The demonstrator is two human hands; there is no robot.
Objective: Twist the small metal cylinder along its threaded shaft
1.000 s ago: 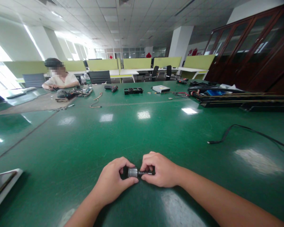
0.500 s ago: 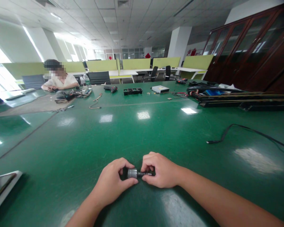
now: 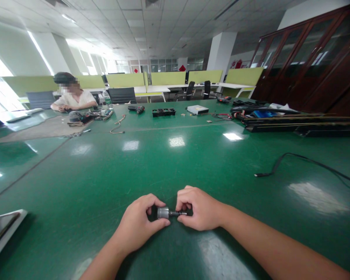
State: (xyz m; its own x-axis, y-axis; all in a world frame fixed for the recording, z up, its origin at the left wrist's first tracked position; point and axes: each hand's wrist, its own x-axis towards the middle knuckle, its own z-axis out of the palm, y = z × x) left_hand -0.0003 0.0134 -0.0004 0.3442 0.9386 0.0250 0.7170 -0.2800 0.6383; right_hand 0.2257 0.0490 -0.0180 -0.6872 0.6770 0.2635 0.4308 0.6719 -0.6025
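A small silver metal cylinder (image 3: 163, 212) lies level just above or on the green table, with a thin dark ridged shaft (image 3: 175, 213) sticking out to its right. My left hand (image 3: 141, 219) holds the cylinder, thumb on the near side and index finger on the far side. Around the shaft's right end curl the thumb and fingers of my right hand (image 3: 196, 210). The shaft's tip is partly hidden by that palm, and whether the fingertips press on it is hard to see.
A black flat cable (image 3: 275, 165) lies to the right. At bottom left is a light-edged flat object (image 3: 6, 233). Farther back stand a power drill (image 3: 136, 109), a black tray-like part (image 3: 163, 112), and a silver box (image 3: 197, 109). Another person (image 3: 74, 99) sits at the far left.
My right hand has shifted slightly to the right along the shaft, so a little more of it shows. My left hand and the cylinder have stayed in place.
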